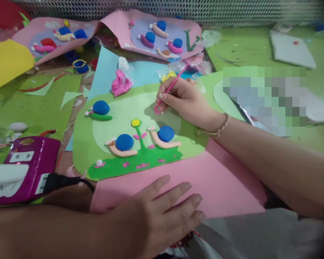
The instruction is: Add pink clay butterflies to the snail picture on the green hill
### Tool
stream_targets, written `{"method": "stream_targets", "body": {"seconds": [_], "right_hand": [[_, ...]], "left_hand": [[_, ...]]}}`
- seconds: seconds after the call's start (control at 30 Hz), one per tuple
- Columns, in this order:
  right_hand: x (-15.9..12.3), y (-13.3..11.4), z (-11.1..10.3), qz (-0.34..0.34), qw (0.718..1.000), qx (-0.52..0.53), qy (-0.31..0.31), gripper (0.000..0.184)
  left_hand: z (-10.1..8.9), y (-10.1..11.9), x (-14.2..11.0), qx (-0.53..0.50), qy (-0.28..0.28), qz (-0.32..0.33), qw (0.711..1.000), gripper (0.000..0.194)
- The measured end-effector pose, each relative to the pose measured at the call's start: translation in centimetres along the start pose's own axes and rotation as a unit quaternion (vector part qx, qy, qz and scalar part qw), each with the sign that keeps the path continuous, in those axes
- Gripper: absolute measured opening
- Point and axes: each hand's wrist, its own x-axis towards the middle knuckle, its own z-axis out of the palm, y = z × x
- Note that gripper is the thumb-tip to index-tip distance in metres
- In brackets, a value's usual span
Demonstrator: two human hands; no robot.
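Observation:
My right hand (182,97) pinches a thin pink clay-modelling stick (175,82), its lower end over a light green oval (116,126) on a green paper. A small bit of pink clay (158,111) shows at that end, against the paper. My left hand (167,212) lies with fingers spread on a pink sheet (205,180) under the green paper. Clay snails with blue shells (124,142), a yellow clay flower (136,123) and a green clay strip (132,163) decorate the paper.
Finished snail pictures on pink paper (164,36) lie at the back. Bags of pink clay (121,83) and yellow clay (169,76) sit behind the green paper. A purple power strip (24,158) with a black plug (59,182) is at left. A white board (292,49) lies back right.

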Motion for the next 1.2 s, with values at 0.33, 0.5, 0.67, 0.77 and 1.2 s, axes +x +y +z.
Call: {"method": "stream_targets", "body": {"seconds": [0.33, 0.5, 0.67, 0.77, 1.2], "right_hand": [[-0.07, -0.14, 0.19, 0.006, 1.0, 0.011, -0.012, 0.013], [-0.08, -0.13, 0.13, 0.002, 1.0, 0.017, -0.017, 0.013], [-0.01, -0.02, -0.01, -0.011, 0.999, 0.032, -0.005, 0.013], [0.08, 0.1, -0.06, -0.009, 0.999, 0.037, -0.007, 0.013], [-0.07, -0.22, 0.08, 0.002, 0.999, 0.037, -0.01, 0.013]], "left_hand": [[-0.04, 0.03, -0.04, 0.002, -0.003, 0.004, 1.0, 0.043], [0.06, 0.06, -0.05, 0.002, -0.005, 0.005, 1.0, 0.043], [0.04, 0.04, -0.07, 0.004, -0.009, 0.005, 1.0, 0.044], [-0.05, 0.03, -0.04, 0.006, -0.009, 0.007, 1.0, 0.044], [0.07, 0.06, -0.04, 0.006, -0.007, 0.003, 1.0, 0.044]]}}
